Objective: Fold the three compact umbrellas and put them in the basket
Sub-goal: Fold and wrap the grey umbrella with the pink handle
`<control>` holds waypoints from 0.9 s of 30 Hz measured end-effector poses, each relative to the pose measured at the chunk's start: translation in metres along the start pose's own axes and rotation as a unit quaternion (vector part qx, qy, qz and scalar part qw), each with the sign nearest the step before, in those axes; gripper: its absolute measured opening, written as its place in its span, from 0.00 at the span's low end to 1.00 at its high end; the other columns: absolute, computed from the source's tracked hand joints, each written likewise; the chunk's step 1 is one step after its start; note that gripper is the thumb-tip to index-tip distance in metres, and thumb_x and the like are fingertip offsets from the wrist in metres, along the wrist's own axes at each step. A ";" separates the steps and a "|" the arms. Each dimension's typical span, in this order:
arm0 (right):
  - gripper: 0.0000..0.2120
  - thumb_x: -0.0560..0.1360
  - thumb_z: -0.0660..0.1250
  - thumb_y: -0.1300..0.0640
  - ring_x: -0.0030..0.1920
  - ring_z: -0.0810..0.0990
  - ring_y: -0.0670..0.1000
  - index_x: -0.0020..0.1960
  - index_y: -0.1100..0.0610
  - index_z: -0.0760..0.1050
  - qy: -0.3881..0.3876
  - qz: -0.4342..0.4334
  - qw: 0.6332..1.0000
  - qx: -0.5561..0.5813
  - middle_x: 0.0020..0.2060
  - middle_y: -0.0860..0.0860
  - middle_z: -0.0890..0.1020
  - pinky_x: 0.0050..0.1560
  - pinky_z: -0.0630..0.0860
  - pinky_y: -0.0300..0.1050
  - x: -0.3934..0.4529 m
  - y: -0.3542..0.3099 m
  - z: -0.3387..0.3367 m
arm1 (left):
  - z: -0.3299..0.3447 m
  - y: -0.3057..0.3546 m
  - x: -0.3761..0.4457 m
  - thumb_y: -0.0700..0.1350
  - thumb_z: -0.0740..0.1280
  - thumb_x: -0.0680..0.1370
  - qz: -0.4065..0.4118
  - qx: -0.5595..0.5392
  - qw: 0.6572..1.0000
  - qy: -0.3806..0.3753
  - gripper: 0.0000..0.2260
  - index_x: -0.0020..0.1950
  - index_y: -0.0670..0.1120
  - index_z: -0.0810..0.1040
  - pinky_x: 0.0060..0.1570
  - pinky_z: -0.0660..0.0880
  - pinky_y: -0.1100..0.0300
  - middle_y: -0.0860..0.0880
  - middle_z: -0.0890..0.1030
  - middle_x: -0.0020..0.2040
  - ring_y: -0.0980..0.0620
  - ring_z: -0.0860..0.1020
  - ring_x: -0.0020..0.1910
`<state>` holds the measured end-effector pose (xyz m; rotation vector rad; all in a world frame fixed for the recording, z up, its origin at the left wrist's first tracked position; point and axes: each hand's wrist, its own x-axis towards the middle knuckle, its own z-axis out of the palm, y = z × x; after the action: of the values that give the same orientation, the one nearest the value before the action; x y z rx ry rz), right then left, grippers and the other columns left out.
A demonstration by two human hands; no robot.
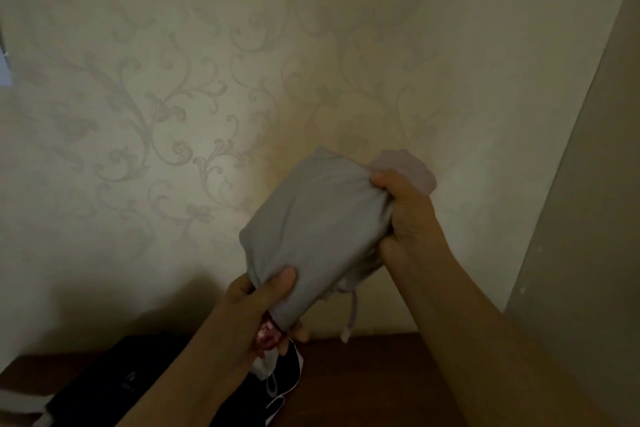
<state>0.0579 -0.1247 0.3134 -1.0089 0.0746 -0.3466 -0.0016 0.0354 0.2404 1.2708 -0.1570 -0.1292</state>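
Umbrella [318,218] in grey cloth hangs in the air in front of the wallpapered wall [173,80], above the back edge of the brown counter [363,374], carried by nothing but the two hands. Its long axis runs on a slant, from low on the left to high on the right. The left hand [256,308] grips the low end, thumb laid over the cloth and fingers curled round the stem, with something pinkish-red [266,336] and a bit of white cloth showing just below the fist. The right hand [405,215] holds the high end, fingers closed tight on bunched cloth, a pale fold sticking out past the knuckles. A thin strap [351,319] dangles from the underside between the hands, its tip just above the counter's back edge. Both hands sit on the axis, one at each end, so I judge the next move to be a twist or squeeze along that line to tighten the cloth before the strap goes round. A dark bag or cloth [104,388] with white trim lies on the counter's near left part. No basket is in view
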 end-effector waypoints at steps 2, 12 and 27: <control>0.16 0.68 0.71 0.61 0.54 0.79 0.62 0.55 0.61 0.77 -0.025 -0.011 0.999 0.026 0.54 0.59 0.81 0.55 0.77 0.59 -0.002 -0.004 0.001 | 0.001 0.003 0.003 0.52 0.67 0.71 -0.056 -0.043 0.996 -0.062 0.20 0.54 0.37 0.77 0.19 0.71 0.62 0.36 0.83 0.41 0.46 0.77 0.23; 0.26 0.64 0.69 0.59 0.51 0.83 0.55 0.62 0.59 0.74 -0.199 -0.032 0.976 0.086 0.52 0.55 0.84 0.53 0.80 0.49 -0.009 -0.023 -0.008 | 0.019 -0.001 0.003 0.58 0.75 0.63 0.033 -0.061 0.997 -0.040 0.24 0.32 0.35 0.76 0.17 0.65 0.66 0.39 0.77 0.27 0.50 0.68 0.15; 0.08 0.67 0.71 0.64 0.41 0.83 0.52 0.45 0.54 0.78 -0.088 -0.103 0.991 0.022 0.38 0.49 0.84 0.45 0.81 0.49 -0.007 -0.011 0.003 | 0.019 0.009 0.005 0.47 0.65 0.68 0.052 0.010 0.997 -0.048 0.15 0.50 0.41 0.81 0.36 0.81 0.56 0.38 0.84 0.43 0.43 0.83 0.39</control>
<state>0.0491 -0.1258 0.3234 -1.0010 -0.1972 -0.4438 -0.0001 0.0190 0.2547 1.2741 -0.3080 -0.0997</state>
